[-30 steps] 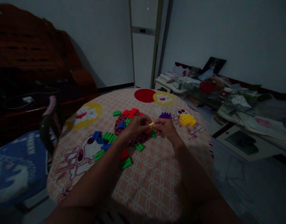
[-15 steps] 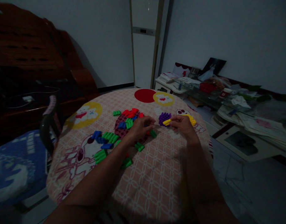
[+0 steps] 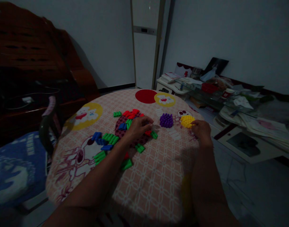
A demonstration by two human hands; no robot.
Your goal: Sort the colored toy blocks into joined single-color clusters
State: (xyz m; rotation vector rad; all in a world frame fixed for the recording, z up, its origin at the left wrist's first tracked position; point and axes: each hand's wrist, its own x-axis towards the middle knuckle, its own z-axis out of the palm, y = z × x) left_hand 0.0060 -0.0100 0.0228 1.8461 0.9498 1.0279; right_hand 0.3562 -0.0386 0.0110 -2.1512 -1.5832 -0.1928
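The yellow blocks [image 3: 187, 121] lie against the right fingers [image 3: 195, 122], grip unclear; left fingers [image 3: 146, 119] are parted.

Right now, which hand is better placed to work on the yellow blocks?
Probably the right hand: it is at the yellow blocks; the left hand is farther off, left of the purple blocks.

Yellow blocks [image 3: 187, 121] at the right fingers [image 3: 196, 122]; purple blocks [image 3: 166, 120] between those and the left fingers [image 3: 148, 119]. Red blocks [image 3: 134, 111] beyond the left fingers, green blocks [image 3: 110, 138] and blue blocks [image 3: 99, 138] left of them. The cloth [image 3: 154, 176] beneath is pink with white petal lattice, plus a maroon, dark-spotted circle [image 3: 118, 130] under the left fingers and a plain red one [image 3: 146, 96] beyond.
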